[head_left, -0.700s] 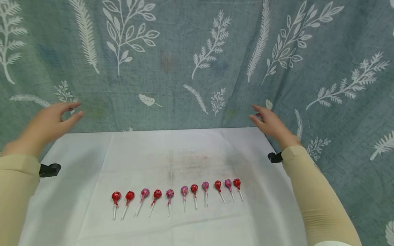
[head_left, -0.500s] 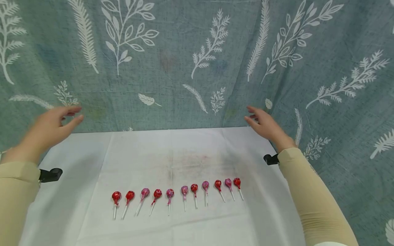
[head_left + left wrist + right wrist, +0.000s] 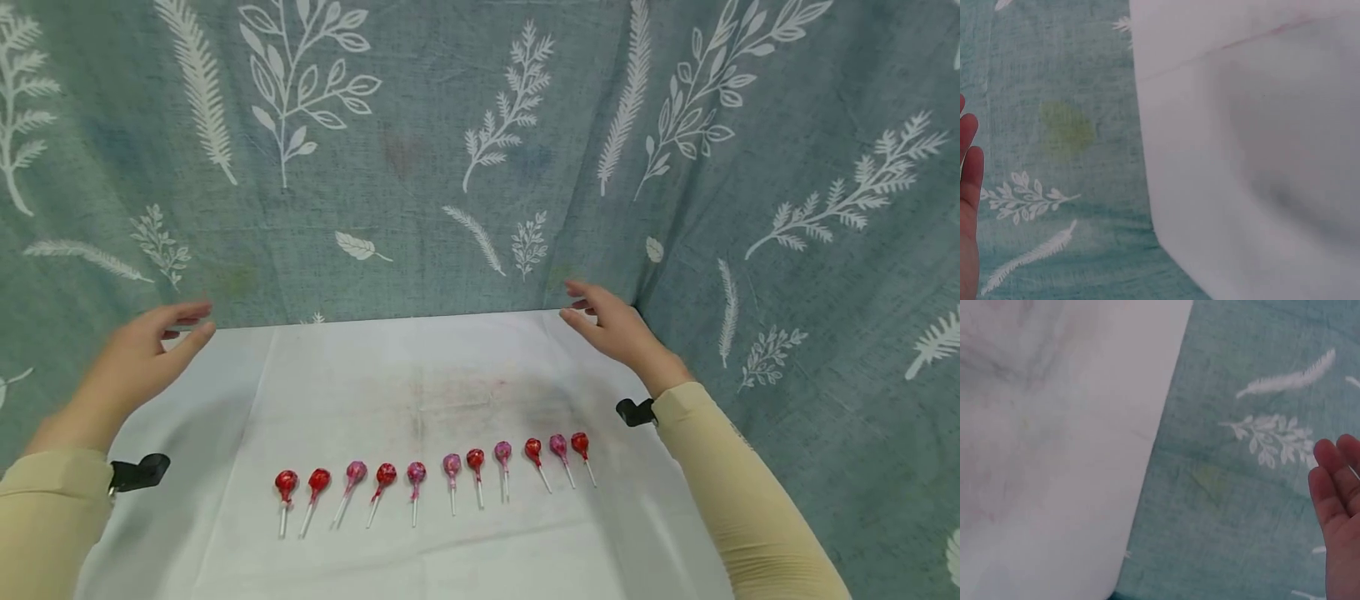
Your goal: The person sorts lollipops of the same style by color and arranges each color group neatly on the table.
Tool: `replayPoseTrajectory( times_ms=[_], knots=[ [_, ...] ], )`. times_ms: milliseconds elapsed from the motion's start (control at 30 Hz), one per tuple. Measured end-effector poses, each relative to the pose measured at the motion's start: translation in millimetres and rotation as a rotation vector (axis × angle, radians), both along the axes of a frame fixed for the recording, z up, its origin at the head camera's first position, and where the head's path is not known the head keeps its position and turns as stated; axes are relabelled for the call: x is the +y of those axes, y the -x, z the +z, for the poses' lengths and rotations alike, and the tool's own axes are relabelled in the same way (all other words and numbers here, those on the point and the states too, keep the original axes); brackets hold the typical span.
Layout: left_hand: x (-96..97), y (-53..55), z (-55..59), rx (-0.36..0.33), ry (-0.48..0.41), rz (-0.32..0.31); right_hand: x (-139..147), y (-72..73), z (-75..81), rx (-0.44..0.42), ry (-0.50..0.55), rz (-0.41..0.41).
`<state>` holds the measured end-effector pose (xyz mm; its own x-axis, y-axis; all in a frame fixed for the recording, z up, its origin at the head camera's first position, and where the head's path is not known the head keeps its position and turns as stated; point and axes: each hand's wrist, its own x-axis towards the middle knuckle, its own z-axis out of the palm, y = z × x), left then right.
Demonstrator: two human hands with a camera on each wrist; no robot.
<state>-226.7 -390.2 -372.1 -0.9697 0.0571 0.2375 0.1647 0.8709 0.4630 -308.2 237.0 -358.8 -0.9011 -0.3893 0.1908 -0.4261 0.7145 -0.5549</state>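
Several wrapped lollipops lie in a row across the white cloth, their sticks toward the person. At the row's left end is a red lollipop (image 3: 286, 481); a pink lollipop (image 3: 452, 465) lies near the middle, and another red lollipop (image 3: 580, 443) ends the row at right. The left hand (image 3: 142, 358) is raised over the table's far left corner, fingers relaxed, holding nothing. Above the far right part of the table, the right hand (image 3: 618, 329) is held up likewise, thumb apart from the fingers and nothing in it. Both hands are well beyond the lollipops.
A white cloth (image 3: 360, 367) with faint reddish stains covers the table. Behind it and along the right side hangs a green-blue curtain (image 3: 420, 167) with white leaf patterns. A black wrist camera (image 3: 140, 472) sticks out from the left cuff, and another (image 3: 636, 412) from the right.
Both hands have come lower and inward, the right hand moving left and the left hand slightly right. The lollipops have stayed in place.
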Motion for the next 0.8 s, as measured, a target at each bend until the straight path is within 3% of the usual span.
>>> replayPoseTrajectory(
  times_ms=[267, 400, 600, 800],
  knots=[
    [10.6, -12.2, -18.4, 0.004, -0.033, -0.017, -20.2, -12.1, -15.6, -0.020, -0.004, 0.051],
    [15.8, -15.9, -24.3, 0.039, -0.040, -0.017, -30.9, -15.9, -22.9, -0.022, -0.003, 0.065],
    [23.1, -22.6, -31.0, 0.028, -0.066, 0.008, -42.6, -22.2, -37.7, -0.014, 0.017, 0.080],
    [27.7, -30.1, -42.1, 0.067, -0.116, 0.018, -59.8, -30.1, -49.4, -0.054, 0.110, 0.116]
  ],
)
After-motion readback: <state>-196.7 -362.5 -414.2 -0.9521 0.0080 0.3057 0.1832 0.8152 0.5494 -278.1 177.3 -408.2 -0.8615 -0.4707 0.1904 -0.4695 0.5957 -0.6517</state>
